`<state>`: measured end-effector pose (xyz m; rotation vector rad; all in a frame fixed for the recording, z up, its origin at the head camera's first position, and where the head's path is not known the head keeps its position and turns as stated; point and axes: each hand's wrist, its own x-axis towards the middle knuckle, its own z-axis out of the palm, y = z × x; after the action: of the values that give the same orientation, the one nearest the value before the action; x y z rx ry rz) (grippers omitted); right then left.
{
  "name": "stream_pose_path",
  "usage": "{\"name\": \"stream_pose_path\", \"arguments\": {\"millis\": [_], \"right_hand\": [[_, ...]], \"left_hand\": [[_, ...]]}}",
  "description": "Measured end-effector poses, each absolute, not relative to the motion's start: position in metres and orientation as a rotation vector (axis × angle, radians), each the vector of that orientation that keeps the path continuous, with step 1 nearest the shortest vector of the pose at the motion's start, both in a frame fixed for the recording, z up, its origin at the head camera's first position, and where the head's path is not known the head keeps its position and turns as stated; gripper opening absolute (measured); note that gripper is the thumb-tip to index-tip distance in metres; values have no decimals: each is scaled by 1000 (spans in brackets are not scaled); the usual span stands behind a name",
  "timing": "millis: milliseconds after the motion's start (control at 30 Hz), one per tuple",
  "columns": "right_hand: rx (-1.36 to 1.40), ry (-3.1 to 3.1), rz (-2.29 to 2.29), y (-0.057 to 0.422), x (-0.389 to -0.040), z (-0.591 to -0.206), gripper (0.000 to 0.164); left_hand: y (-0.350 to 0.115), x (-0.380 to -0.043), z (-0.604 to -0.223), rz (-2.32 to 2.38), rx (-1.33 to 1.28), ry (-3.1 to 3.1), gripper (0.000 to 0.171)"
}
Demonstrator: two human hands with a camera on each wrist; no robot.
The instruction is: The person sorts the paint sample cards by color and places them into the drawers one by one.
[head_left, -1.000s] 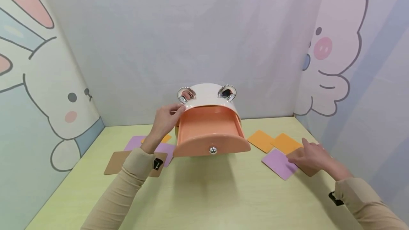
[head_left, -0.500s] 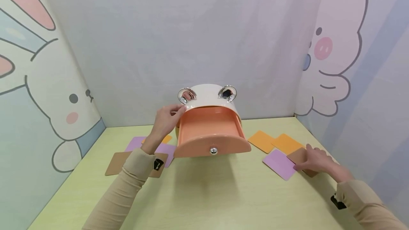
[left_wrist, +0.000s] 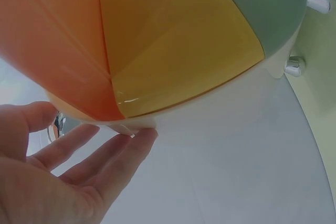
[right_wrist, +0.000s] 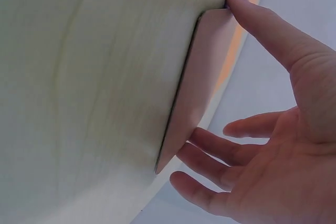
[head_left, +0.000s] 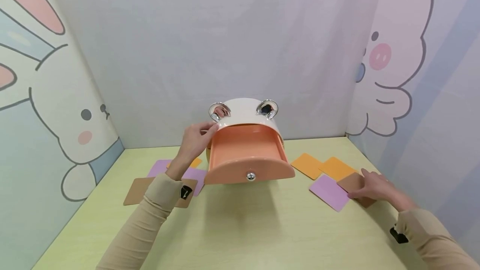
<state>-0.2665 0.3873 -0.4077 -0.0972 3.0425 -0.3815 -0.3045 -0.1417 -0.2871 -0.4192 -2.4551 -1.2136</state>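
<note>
The brown card (head_left: pixel 349 181) lies beneath the right hand (head_left: pixel 376 186), between its spread thumb and fingers; the left hand (head_left: pixel 193 140), fingers apart, touches the cabinet (head_left: pixel 243 111).

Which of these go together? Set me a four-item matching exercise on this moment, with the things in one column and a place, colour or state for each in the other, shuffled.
Things:
1. drawer
2. knob
3. left hand
4. right hand

Places, colours, states:
A. at the edges of a brown card
B. pulled open
C. shiny silver
D. touching the white top, at its side

Right pairs: 1-B, 2-C, 3-D, 4-A.
</note>
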Motion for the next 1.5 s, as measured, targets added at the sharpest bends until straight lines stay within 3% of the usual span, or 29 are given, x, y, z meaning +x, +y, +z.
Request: {"name": "stream_pose_path", "arguments": {"millis": [300,700,1500], "right_hand": [[-245,3061,-450,373,-268,-402,111],[-535,3064,-649,327,-267,-352,85],[-873,2898,-889,242,-270,-274,71]], "left_hand": [[-143,-304,-288,-1205,-427,-2457,37],[-142,-305,-285,-1207,-442,-2448,36],[-143,-306,-287,-1198,-431,-2446,36]]}}
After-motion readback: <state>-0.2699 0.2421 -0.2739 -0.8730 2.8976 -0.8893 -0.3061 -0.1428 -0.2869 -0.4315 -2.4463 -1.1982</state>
